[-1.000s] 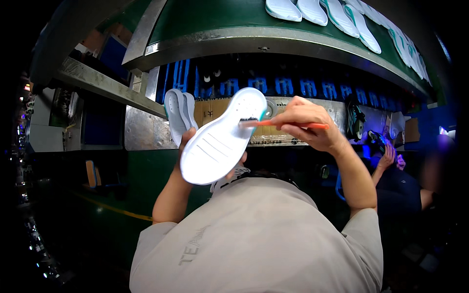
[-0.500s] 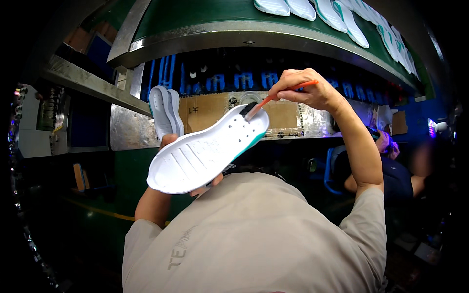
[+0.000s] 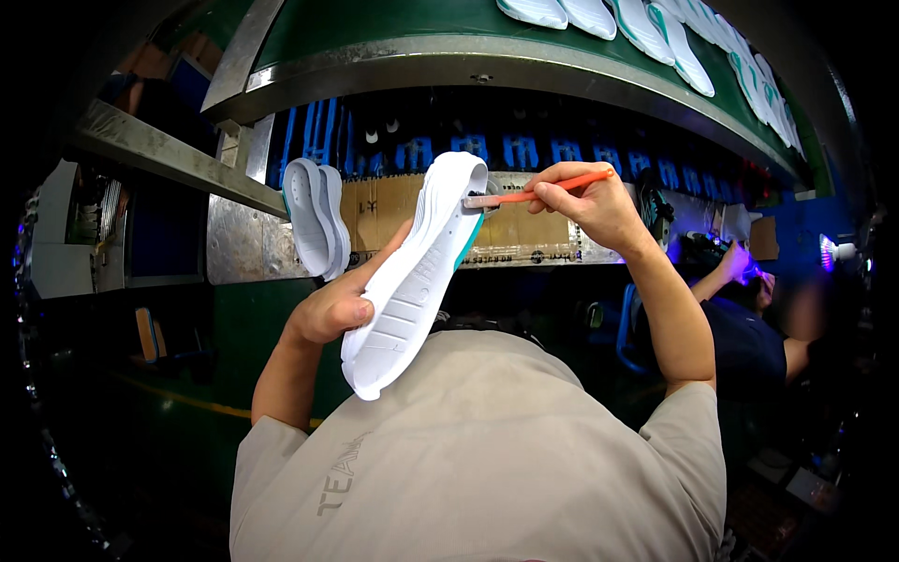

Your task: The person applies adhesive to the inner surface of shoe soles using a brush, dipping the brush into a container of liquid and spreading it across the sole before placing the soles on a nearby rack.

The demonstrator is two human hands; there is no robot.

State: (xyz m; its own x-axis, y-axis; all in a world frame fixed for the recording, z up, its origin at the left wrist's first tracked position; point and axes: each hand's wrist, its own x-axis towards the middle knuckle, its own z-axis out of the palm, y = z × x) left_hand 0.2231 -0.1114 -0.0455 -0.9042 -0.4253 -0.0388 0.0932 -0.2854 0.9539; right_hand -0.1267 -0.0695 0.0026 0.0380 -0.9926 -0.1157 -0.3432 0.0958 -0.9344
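- My left hand (image 3: 330, 309) is gripping the white shoe sole (image 3: 412, 276), raised and tilted before the conveyor shelf (image 3: 524, 58).
- My right hand (image 3: 588, 199) is pinching the orange-handled brush (image 3: 534, 196), bristles touching the sole's upper end.

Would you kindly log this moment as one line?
left hand: holds sole | right hand: brush at sole tip

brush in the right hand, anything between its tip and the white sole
Nothing visible. The right hand holds the orange brush with its tip right at the upper end of the white sole, which the left hand grips lower down, away from the tip.
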